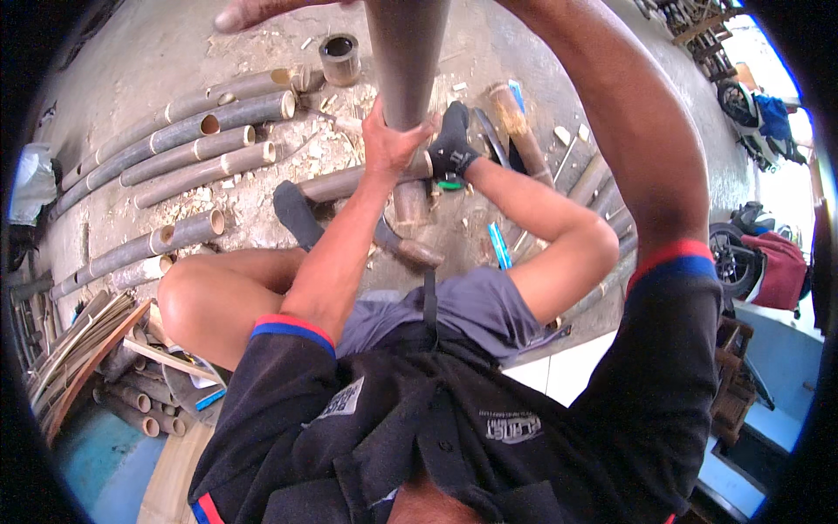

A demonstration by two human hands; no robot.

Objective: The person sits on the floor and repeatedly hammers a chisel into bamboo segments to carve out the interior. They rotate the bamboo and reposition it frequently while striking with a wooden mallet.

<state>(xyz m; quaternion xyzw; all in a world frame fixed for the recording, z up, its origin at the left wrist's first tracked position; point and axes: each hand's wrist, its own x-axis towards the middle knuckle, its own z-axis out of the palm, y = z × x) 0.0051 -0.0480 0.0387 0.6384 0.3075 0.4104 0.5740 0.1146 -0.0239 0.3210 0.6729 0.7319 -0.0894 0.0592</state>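
Note:
My left hand point(397, 141) is closed around a thick grey-brown bamboo pole point(408, 52), which stands up toward me and runs out past the upper edge. My right arm curves up on the right side to the pole's upper part. Of my right hand point(271, 10) only stretched-out fingers show, left of the pole at the upper edge; its palm is out of sight. Below my left hand a bamboo tube point(336, 183) lies crosswise between my feet, over a short bamboo piece point(412, 203). A tool with a wooden handle point(420, 253) lies in front of my lap.
Several cut bamboo tubes point(179, 155) lie in rows on the left, some with holes. A round container point(340, 59) stands beyond them. Pale chips litter the floor. A blue-handled item point(499, 245) and bamboo lengths point(521, 131) lie right. Split strips point(78, 349) are stacked left.

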